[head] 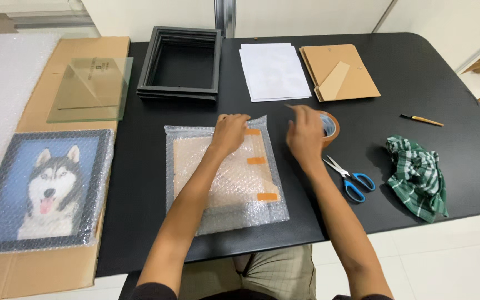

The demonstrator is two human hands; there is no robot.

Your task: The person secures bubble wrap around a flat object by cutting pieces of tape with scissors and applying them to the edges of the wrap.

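A picture frame wrapped in bubble wrap (226,175) lies face down on the black table (429,83), held by three strips of brown tape. My left hand (230,132) presses flat on the wrap's top edge near the upper tape strip. My right hand (305,133) hovers just right of the package, fingers curled around a roll of brown tape (329,127) and pinching its loose end.
Blue-handled scissors (351,178) and a green checked cloth (418,176) lie to the right. At the back are stacked black frames (180,62), white paper (273,71), brown backing boards (340,72) and a small brush (421,119). Left: glass panes (91,89), a wrapped husky picture (43,189) on cardboard.
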